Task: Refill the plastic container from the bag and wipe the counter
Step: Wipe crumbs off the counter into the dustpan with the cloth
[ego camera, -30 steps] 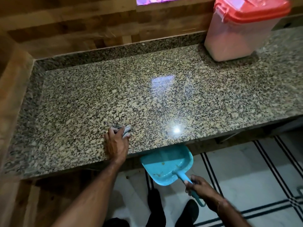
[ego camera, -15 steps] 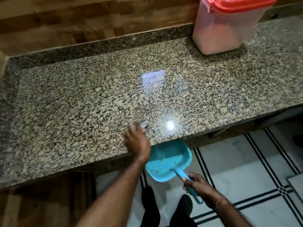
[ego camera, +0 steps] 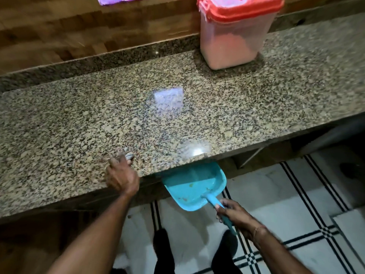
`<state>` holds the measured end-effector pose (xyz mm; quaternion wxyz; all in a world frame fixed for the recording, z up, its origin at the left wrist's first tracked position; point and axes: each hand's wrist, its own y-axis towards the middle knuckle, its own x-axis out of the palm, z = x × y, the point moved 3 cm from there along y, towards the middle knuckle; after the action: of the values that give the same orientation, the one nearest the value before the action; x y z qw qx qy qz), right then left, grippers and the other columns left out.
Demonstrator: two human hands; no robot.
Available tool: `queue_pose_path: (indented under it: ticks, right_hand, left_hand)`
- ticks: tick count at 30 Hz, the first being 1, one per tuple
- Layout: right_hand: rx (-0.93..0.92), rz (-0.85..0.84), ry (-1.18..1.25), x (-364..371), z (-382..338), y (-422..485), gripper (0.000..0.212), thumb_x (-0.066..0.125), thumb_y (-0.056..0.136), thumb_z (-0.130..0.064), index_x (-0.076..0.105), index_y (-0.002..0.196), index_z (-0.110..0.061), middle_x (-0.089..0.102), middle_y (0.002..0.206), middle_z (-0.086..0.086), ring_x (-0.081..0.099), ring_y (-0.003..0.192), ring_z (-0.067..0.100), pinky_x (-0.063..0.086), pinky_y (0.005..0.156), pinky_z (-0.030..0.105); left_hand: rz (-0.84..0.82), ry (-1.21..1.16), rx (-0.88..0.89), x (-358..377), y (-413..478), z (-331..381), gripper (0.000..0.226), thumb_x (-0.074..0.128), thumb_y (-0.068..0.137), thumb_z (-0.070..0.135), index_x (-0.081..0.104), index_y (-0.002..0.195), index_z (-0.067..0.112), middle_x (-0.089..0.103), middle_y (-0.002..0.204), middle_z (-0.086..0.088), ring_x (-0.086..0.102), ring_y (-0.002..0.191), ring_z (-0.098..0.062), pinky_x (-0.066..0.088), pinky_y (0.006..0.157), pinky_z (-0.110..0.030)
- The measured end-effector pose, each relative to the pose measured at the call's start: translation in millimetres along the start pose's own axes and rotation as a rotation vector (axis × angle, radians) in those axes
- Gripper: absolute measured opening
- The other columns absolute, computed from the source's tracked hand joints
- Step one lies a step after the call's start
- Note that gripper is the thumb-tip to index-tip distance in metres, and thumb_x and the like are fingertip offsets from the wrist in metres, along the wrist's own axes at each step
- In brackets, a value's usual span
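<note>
Left hand [ego camera: 121, 175] gripping cloth [ego camera: 129, 155]; right hand [ego camera: 235, 215] gripping dustpan [ego camera: 194, 184], mouth toward counter [ego camera: 197, 119].

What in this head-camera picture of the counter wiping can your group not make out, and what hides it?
- Cloth: mostly under the left hand, which is blurred.
- Dustpan: front lip under the counter edge.
- Dustpan handle: partly inside the right hand.
- Container: lid top cut by the frame edge.
</note>
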<state>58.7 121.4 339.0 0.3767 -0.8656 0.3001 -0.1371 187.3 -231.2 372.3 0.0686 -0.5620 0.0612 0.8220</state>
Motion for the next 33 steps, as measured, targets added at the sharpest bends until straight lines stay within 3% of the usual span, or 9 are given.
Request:
queue_pose_path:
  ticks: [3, 8, 11, 16, 21, 24, 27, 30, 33]
  right_hand:
    - [0.028, -0.009, 0.022, -33, 12, 2, 0.009, 0.060, 0.100, -0.016, 0.064, 0.097, -0.009, 0.060, 0.075, 0.009, 0.058, 0.058, 0.008, 0.048, 0.057, 0.020]
    - [-0.022, -0.003, 0.049, -84, 21, 0, 0.017, 0.067, 0.094, -0.028, 0.061, 0.089, -0.012, 0.061, 0.068, -0.001, 0.057, 0.071, 0.019, 0.046, 0.070, 0.035]
    - [-0.007, 0.020, 0.047, -117, 25, -7, 0.015, 0.063, 0.099, -0.025, 0.060, 0.091, -0.013, 0.062, 0.068, -0.003, 0.059, 0.072, 0.017, 0.047, 0.063, 0.028]
    - [-0.001, 0.051, 0.045, -158, 29, -16, 0.014, 0.060, 0.101, -0.019, 0.059, 0.098, -0.005, 0.059, 0.071, 0.005, 0.056, 0.056, 0.008, 0.047, 0.058, 0.021]
    - [0.038, 0.088, 0.050, -178, 41, -12, 0.030, 0.059, 0.102, -0.018, 0.059, 0.112, 0.010, 0.057, 0.075, 0.006, 0.057, 0.055, 0.003, 0.049, 0.055, 0.017]
    - [0.024, 0.100, 0.076, -184, 42, -5, 0.034, 0.060, 0.101, -0.018, 0.058, 0.114, 0.013, 0.057, 0.077, 0.007, 0.058, 0.060, 0.005, 0.050, 0.059, 0.019]
    - [0.020, 0.108, 0.117, -191, 34, -1, 0.022, 0.061, 0.100, -0.020, 0.064, 0.107, 0.001, 0.058, 0.079, 0.004, 0.058, 0.066, 0.008, 0.051, 0.062, 0.022]
    - [-0.007, 0.132, 0.096, -206, 23, -6, 0.020, 0.060, 0.101, -0.021, 0.065, 0.109, -0.003, 0.060, 0.077, 0.002, 0.057, 0.063, 0.007, 0.050, 0.064, 0.022]
    - [-0.025, 0.158, 0.068, -224, 18, -12, 0.021, 0.059, 0.102, -0.022, 0.065, 0.112, -0.004, 0.062, 0.079, 0.004, 0.057, 0.061, 0.006, 0.050, 0.062, 0.020]
  left_hand:
    - [0.001, -0.059, 0.142, 32, -48, 79, 0.028, 0.038, 0.103, 0.037, 0.051, 0.125, 0.026, 0.060, 0.115, -0.016, 0.057, 0.100, -0.034, 0.047, 0.083, -0.046]
    - [-0.160, 0.006, 0.529, 64, -128, 205, 0.046, 0.056, 0.090, 0.012, 0.058, 0.133, 0.031, 0.053, 0.116, -0.008, 0.055, 0.101, -0.030, 0.044, 0.079, -0.038]
    - [-0.236, 0.009, 0.426, 66, -115, 209, 0.044, 0.058, 0.091, 0.015, 0.058, 0.132, 0.030, 0.053, 0.117, -0.011, 0.053, 0.106, -0.033, 0.044, 0.082, -0.040]
    - [-0.087, 0.101, 0.023, 50, -70, 131, 0.027, 0.062, 0.093, 0.024, 0.062, 0.120, 0.018, 0.061, 0.114, -0.019, 0.060, 0.099, -0.041, 0.054, 0.085, -0.050]
    - [-0.120, 0.001, 0.037, 66, -99, 196, 0.033, 0.050, 0.098, 0.023, 0.059, 0.123, 0.004, 0.058, 0.123, -0.025, 0.057, 0.107, -0.042, 0.049, 0.091, -0.053]
    - [-0.204, -0.055, 0.322, 90, -147, 274, 0.028, 0.051, 0.101, 0.030, 0.060, 0.126, 0.021, 0.055, 0.122, -0.011, 0.048, 0.096, -0.023, 0.041, 0.075, -0.029]
    - [-0.369, -0.127, 0.478, 113, -178, 318, 0.030, 0.048, 0.102, 0.039, 0.057, 0.130, 0.032, 0.049, 0.117, -0.004, 0.038, 0.091, -0.013, 0.032, 0.074, -0.027]
    - [-0.286, -0.204, 0.354, 104, -147, 316, 0.038, 0.045, 0.101, 0.051, 0.062, 0.124, 0.027, 0.051, 0.104, 0.000, 0.047, 0.080, -0.010, 0.040, 0.061, -0.025]
    - [-0.149, -0.193, 0.089, 81, -100, 277, 0.033, 0.048, 0.102, 0.033, 0.059, 0.128, 0.017, 0.052, 0.119, -0.013, 0.054, 0.099, -0.029, 0.050, 0.078, -0.036]
